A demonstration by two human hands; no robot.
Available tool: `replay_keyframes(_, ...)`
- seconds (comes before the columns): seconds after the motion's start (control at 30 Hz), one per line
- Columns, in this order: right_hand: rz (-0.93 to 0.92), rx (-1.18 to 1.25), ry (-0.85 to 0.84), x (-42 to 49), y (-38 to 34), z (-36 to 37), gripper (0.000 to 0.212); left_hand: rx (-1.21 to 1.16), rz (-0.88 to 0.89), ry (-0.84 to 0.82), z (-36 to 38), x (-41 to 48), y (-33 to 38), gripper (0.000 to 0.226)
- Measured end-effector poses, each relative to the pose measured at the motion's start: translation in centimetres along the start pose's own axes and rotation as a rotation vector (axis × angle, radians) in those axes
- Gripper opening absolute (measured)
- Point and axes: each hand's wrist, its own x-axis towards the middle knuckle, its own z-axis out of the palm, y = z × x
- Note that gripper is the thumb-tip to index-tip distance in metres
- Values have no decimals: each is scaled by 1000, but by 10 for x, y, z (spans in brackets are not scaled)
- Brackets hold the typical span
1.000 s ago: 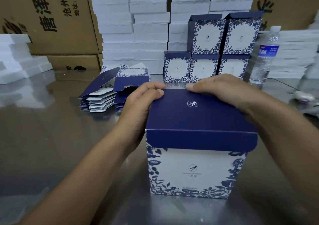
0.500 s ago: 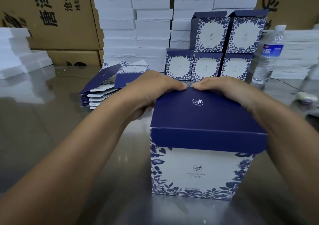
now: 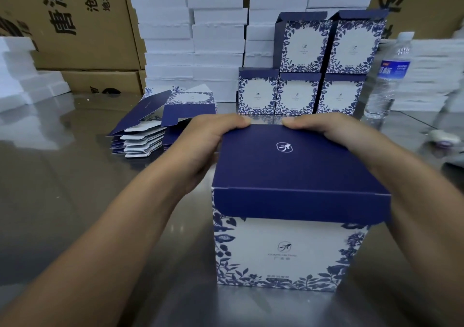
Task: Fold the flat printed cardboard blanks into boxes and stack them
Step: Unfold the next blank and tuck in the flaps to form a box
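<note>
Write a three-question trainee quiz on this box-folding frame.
1. True or false: the left hand and right hand both grip the far edge of the navy lid on the blue-and-white printed cardboard box.
2. How many finished folded boxes stand stacked behind it? A three, B five, C eight.
3. Fill in: the pile of flat printed blanks lies to the ___ of the left hand.
Key: 1 true; 2 B; 3 left.

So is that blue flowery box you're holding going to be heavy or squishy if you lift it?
Probably light: the box is thin folded card, like the flat blanks stacked beside it. It may dent if squeezed hard, having only card walls. Pushed low on the shiny table, it would likely slide rather than tip, given its broad base.
</note>
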Motion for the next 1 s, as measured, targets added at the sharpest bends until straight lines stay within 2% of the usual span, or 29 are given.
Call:
replay_keyframes(0.17, 10, 40, -8, -2, 2, 3, 26, 30, 87, 27, -1, -7, -1, 37)
replay_keyframes(0.3, -48, 118, 117, 2, 4, 4, 36, 38, 98, 63, 0, -7, -3, 33)
replay_keyframes(0.4, -53, 139, 140, 2, 6, 4, 27, -6, 117, 121, 2, -10, -5, 32)
replay_keyframes(0.63, -104, 55, 178, 8, 4, 2, 26, 29, 157, 186, 5, -11, -6, 38)
replay_keyframes(0.77, -146, 210, 303, -3, 18, 5, 22, -9, 152, 200, 6, -13, -7, 34)
replay_keyframes(0.87, -169, 186, 394, -10, 18, 9, 22, -58, 145, 237, 7, -14, -9, 32)
replay_keyframes(1.0, -245, 77, 426, -20, 14, 16, 40, -59, 170, 280, 5, -12, -12, 42)
